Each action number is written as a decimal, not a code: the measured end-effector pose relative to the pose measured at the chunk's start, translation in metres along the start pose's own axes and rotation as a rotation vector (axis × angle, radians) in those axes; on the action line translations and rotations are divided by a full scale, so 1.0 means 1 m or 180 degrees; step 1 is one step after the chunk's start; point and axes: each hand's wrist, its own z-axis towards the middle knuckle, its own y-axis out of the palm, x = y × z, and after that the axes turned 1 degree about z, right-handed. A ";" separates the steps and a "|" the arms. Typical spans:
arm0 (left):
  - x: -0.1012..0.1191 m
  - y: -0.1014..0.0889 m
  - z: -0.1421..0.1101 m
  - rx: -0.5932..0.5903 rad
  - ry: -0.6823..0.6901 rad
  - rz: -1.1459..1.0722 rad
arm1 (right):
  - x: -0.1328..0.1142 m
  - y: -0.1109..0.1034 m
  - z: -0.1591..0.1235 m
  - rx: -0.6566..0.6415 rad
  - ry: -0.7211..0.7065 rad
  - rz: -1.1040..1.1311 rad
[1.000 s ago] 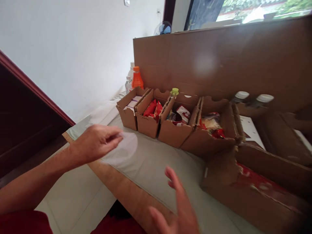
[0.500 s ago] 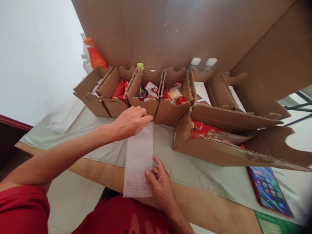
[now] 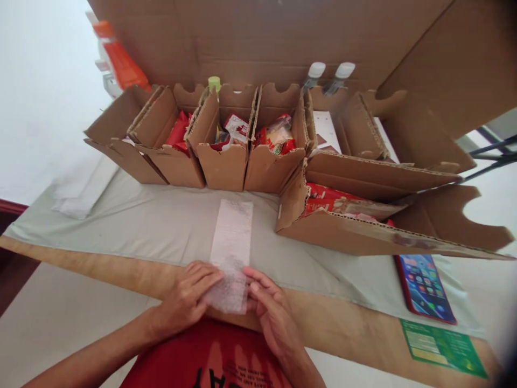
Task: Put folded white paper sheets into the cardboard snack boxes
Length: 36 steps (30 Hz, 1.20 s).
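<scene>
A translucent white bubble-wrap bag (image 3: 232, 234), long and flat, lies across the table's front edge. Its far part rests on the pale green cloth, while the near end reaches out toward my red shirt. At its lower left edge, my left hand (image 3: 189, 293) grips it, fingers bent over the top and thumb underneath. On the opposite edge my right hand (image 3: 270, 307) pinches the bag between thumb and fingers. The fingertips are partly hidden, and the bag looks flat.
Cardboard bins (image 3: 226, 167) holding snack packets line the back; a longer bin (image 3: 347, 231) stands right. More white wrap sheets (image 3: 86, 186) lie left. A phone (image 3: 428, 288) and a green card (image 3: 444, 347) are at right. An orange bottle (image 3: 123, 64) stands behind the bins.
My left hand has moved from the bag's far end down to its near left edge. My right hand stays at the right edge. The view has shifted slightly.
</scene>
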 end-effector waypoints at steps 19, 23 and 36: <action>-0.015 0.006 0.038 -0.0201 -0.1718 -0.0275 | -0.018 0.001 0.039 -0.0706 -0.3504 -0.5328; -0.004 0.002 0.024 0.0370 -0.0924 0.0320 | -0.022 0.001 0.043 -0.0761 -0.3572 -0.5097; -0.020 0.012 0.042 0.0226 -0.0791 0.0551 | -0.033 0.001 0.032 -0.0163 -0.3661 -0.5281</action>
